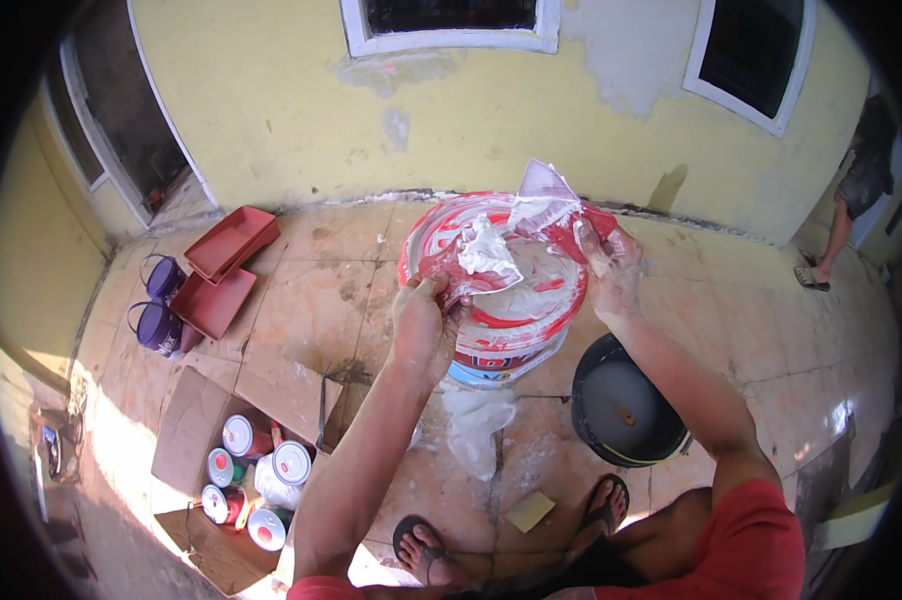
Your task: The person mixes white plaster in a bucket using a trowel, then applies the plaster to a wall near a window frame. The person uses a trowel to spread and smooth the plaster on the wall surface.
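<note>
Over a large bucket with a putty-smeared red lid (516, 300), my left hand (421, 330) grips a red plastic putty scraper (439, 265) carrying a thick lump of white putty (486, 245) on its blade. My right hand (614, 270) is closed on a second red scraper (569, 234), whose wide blade (541, 195) points up and away from me with white putty on it. The two blades are close together above the lid; whether they touch I cannot tell.
At left are red paint trays (211, 310), purple pails (156, 325) and a cardboard box (181, 450) of cans. A black bucket (621, 410) of grey liquid stands at right, plastic sheeting (471, 430) below. Another person's leg (826, 245) shows by the yellow wall (251, 120).
</note>
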`<state>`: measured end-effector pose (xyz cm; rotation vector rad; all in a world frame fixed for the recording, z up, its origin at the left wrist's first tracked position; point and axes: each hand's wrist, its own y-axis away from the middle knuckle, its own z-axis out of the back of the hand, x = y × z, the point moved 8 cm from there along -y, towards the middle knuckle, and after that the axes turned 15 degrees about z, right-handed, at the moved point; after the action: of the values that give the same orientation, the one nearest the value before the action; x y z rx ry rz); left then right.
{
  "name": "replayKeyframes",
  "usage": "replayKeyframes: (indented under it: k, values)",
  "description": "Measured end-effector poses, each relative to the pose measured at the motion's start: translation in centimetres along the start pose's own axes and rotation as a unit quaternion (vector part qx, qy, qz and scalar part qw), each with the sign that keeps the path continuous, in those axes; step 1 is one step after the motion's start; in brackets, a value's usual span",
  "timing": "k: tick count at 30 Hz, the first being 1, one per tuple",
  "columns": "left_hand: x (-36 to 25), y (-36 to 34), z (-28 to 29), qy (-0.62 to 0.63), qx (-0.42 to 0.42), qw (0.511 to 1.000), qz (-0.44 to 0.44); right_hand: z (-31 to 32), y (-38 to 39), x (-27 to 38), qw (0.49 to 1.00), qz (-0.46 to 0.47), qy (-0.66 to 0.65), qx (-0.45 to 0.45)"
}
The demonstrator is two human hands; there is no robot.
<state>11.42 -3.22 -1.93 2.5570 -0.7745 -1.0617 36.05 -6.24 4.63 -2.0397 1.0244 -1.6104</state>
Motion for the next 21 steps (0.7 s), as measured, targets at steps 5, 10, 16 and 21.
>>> replayKeyframes:
  k: [5, 10, 16, 21]
  values:
    - [1.1, -0.3, -0.1, 0.005, 0.02, 1.0, 0.014, -3.2, 1.4, 3.5, 0.96, 0.141, 0.199, 0.14]
    - [1.2, 1.0, -1.6, 0.003, 0.021, 0.999, 0.03, -2.1, 1.5, 2.9, 0.975, 0.126, 0.147, 0.106]
    - [2.0, 0.8, -2.3, 0.029, 0.018, 0.999, 0.04, -3.3, 2.7, 3.7, 0.963, 0.15, 0.169, 0.149]
    - [1.6, 0.9, -2.8, 0.059, 0.025, 0.997, 0.043, -4.4, 4.0, 4.7, 0.91, 0.223, 0.269, 0.223]
